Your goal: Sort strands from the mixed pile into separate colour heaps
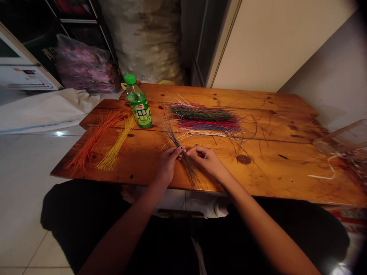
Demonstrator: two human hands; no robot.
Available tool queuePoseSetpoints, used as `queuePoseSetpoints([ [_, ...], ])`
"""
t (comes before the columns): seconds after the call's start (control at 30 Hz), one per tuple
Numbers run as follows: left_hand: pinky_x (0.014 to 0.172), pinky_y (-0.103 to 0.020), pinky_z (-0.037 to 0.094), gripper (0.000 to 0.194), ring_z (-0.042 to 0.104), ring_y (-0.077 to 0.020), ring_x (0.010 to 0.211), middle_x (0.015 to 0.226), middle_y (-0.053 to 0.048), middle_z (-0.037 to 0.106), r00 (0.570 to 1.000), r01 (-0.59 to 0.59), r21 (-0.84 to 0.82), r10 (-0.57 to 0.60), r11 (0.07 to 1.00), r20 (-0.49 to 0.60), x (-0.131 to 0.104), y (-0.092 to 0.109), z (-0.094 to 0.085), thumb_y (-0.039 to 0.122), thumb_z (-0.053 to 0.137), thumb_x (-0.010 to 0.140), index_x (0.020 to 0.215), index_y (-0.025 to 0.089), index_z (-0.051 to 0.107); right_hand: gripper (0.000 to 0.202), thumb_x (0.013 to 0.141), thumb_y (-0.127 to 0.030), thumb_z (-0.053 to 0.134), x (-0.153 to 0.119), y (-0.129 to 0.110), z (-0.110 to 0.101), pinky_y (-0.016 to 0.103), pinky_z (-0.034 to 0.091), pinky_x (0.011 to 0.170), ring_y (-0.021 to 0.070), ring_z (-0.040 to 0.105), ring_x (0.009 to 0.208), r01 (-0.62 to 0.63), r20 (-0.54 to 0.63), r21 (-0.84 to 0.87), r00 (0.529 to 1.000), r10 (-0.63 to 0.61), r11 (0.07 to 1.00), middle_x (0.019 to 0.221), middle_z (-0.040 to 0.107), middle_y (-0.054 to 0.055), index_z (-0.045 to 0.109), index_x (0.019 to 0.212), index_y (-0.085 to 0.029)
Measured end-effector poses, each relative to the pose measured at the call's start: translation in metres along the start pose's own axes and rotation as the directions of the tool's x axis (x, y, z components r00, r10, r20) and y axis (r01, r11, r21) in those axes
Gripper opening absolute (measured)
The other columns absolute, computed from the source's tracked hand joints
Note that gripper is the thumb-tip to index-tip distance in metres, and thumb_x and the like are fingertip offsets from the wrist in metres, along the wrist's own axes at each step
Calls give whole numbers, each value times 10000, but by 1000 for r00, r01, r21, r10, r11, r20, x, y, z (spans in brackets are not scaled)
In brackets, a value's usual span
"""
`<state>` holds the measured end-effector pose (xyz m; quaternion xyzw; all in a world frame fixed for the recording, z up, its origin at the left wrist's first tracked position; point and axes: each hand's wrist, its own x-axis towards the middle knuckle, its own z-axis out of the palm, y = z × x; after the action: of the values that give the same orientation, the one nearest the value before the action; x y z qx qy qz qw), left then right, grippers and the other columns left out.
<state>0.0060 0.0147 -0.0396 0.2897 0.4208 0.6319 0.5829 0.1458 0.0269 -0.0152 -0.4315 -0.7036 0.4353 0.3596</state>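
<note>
My left hand (168, 162) is closed around the middle of a bundle of thin dark strands (187, 164), thumb on top. The strands fan out at both ends, slanting from upper left to lower right above the table's near edge. Close beside it, my right hand (205, 158) has its thumb and forefinger pinched together at the bundle; what lies between those fingertips is too small to make out. Just beyond my hands lies a pile of green, red, blue and white strands (206, 118). Orange strands (96, 141) and yellow strands (117, 145) lie to the left.
A green-capped drink bottle (139, 103) stands upright on the wooden table (266, 168). At the right edge are a clear plastic container (341, 137) and a bent white strip (329, 172). Behind the table, a bag of pink items (83, 67) sits near large sacks (146, 38).
</note>
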Motion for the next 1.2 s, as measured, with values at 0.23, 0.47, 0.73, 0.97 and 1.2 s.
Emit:
queuePoseSetpoints([
  [0.23, 562, -186, 371, 127, 496, -77, 615, 716, -11, 643, 1000, 2, -1, -2, 1000, -5, 0, -1, -1, 293, 718, 592, 650, 184, 691, 442, 881, -363, 396, 6, 30, -6, 400, 287, 1018, 226, 393, 1233, 122, 5, -658, 987, -158, 743, 1321, 466, 121, 456, 1268, -159],
  [0.47, 568, -186, 366, 151, 505, -75, 621, 732, -9, 642, 1000, 8, -9, -8, 1000, -4, 0, -1, -1, 305, 724, 587, 657, 175, 688, 523, 901, -432, 319, 5, 42, -1, 459, 191, 1061, 250, 286, 1307, 104, 53, -841, 993, -110, 531, 1400, 373, 108, 396, 1329, -141],
  [0.73, 572, -196, 362, 142, 510, -80, 627, 725, -4, 636, 1000, 4, 14, -4, 1000, 3, 1, -2, -3, 312, 706, 610, 647, 179, 672, 534, 895, -438, 329, 7, 41, -2, 444, 238, 1046, 250, 281, 1307, 90, 14, -853, 989, -150, 514, 1415, 347, 108, 398, 1329, -135],
  [0.97, 565, -192, 358, 148, 496, -76, 615, 719, -7, 633, 1000, 3, 13, -3, 1000, 1, 1, -2, -2, 310, 707, 611, 648, 172, 671, 539, 903, -443, 297, 7, 44, 0, 449, 208, 1056, 249, 314, 1291, 65, 11, -865, 994, -110, 498, 1396, 378, 110, 403, 1325, -124],
  [1.2, 556, -187, 355, 144, 496, -74, 608, 707, -5, 635, 1000, -6, 4, 6, 1000, -9, 0, -1, -1, 310, 719, 597, 646, 178, 685, 503, 901, -398, 344, 6, 39, -2, 434, 255, 1041, 242, 363, 1266, 70, 11, -853, 993, -116, 518, 1350, 440, 122, 432, 1303, -109],
])
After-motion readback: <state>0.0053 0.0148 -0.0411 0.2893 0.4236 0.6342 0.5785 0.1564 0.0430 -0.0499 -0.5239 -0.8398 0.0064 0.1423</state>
